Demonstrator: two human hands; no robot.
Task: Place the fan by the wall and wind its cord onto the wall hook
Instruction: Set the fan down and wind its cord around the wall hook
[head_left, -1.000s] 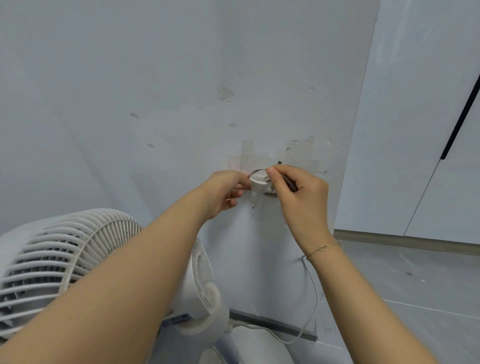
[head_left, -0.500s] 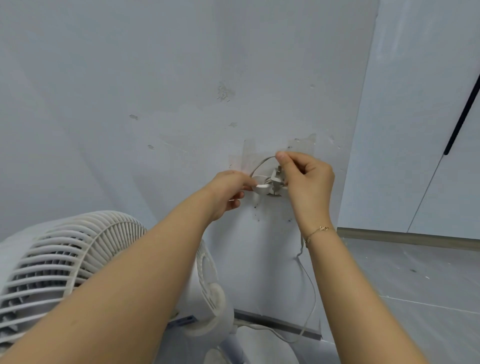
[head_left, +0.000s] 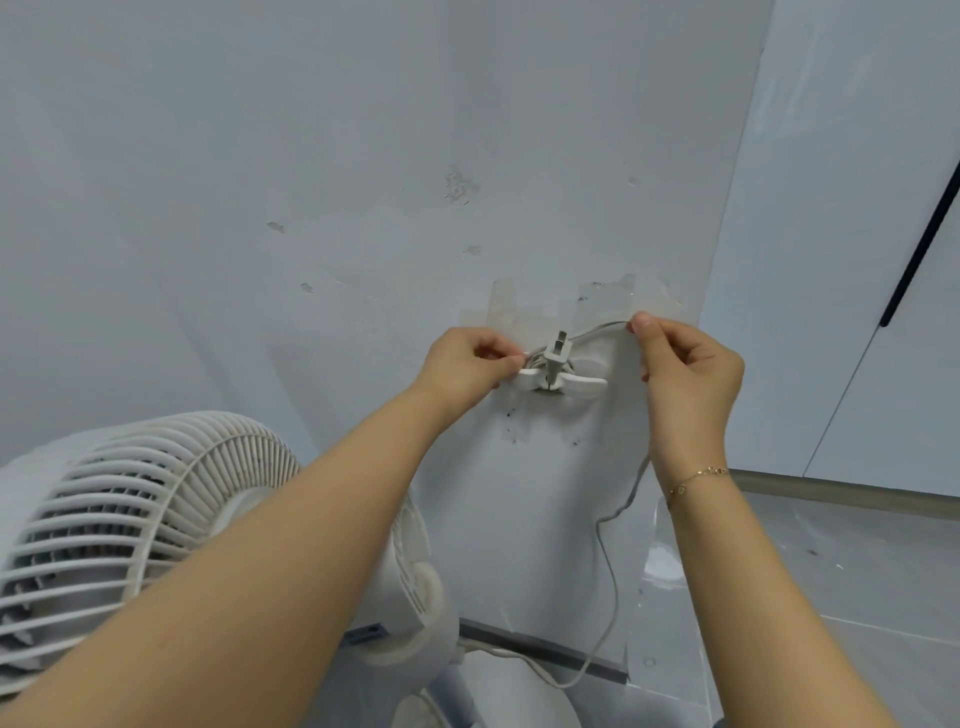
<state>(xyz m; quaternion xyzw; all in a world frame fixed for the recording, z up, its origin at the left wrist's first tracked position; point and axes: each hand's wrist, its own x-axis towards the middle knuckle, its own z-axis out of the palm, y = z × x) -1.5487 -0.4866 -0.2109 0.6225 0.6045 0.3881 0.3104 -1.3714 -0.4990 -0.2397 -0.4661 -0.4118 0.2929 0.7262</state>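
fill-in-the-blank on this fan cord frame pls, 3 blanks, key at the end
1. The plug sits at the wall hook with its prongs pointing ____.
2. The right hand pinches the ____ to the right of the hook.
3. The fan stands to the ____ of the hook, under the left hand.

Missing words: up; cord; left

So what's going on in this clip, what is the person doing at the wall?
A person is winding the fan's cord onto a white wall hook. The left hand pinches the cord at the hook's left end, and the right hand holds a stretch of cord out to the right. The plug sits upright at the hook, prongs up. The fan stands by the wall, and slack cord hangs down toward its base.
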